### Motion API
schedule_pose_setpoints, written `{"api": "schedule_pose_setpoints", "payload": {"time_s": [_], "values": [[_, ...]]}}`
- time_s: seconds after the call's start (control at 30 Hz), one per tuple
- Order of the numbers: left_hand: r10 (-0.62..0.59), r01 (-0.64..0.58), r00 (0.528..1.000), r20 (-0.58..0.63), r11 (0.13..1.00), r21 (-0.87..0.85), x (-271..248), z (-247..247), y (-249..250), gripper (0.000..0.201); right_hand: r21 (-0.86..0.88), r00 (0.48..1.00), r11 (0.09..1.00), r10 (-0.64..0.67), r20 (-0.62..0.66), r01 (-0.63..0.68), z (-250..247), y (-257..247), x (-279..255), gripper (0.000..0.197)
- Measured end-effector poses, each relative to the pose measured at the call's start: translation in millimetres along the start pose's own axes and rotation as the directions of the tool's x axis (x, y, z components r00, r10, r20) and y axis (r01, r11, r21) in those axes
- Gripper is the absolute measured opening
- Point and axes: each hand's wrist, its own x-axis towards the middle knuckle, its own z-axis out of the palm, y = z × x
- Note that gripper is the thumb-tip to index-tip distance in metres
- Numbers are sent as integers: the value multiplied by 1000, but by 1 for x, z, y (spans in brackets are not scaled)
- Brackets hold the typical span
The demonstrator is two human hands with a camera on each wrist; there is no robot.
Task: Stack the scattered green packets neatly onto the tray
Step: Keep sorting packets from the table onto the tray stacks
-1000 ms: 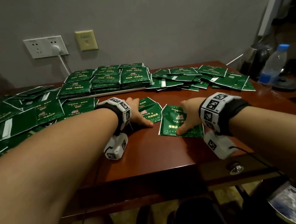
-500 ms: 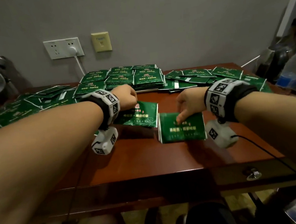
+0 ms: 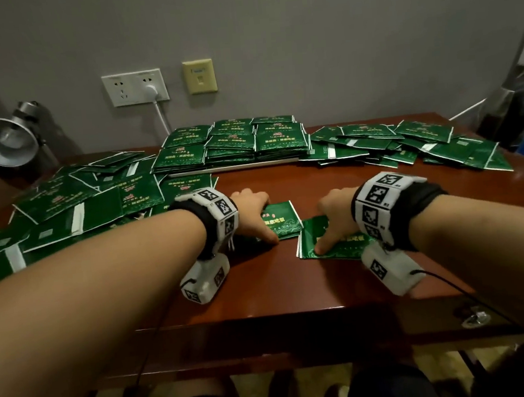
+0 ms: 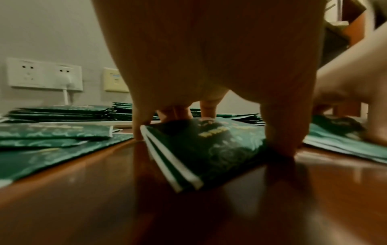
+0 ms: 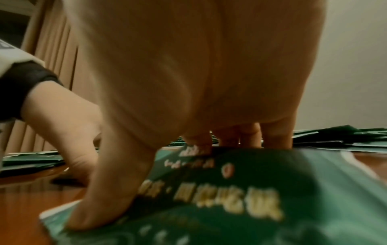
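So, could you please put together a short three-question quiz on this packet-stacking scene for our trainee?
1. True or false: the left hand is lifting its small packet bundle clear of the wooden desk.
2. The neat stacks stand: A) against the wall, between two loose heaps; B) at the desk's near edge; C) on the floor.
3. Fill in: the right hand's thumb presses on another packet bundle's near-left ____.

Key: 1 false, it rests on the desk; 2 A; 3 corner.
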Motion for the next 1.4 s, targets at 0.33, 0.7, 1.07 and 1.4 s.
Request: {"api": "schedule_pose_setpoints", "payload": {"time_s": [0.33,0.7,1.07,1.4], "values": [[28,-32,994,-102,999,-44,-24,-2,-13,93,104,997,995,15,-79,-7,4,-7,-20,95],[-83,102,949,-305,994,45,-30,-42,-104,96,-67,961,996,-71,-268,55,-30,-27,15,71],[-111,147,955,-274,983,113,52,-81,-199,95,46,928,995,-63,-366,86,-124,-31,144,94],[-93,135,966,-240,977,164,126,-87,-234,105,38,938,992,-104,-330,124,-178,-52,239,97]]}}
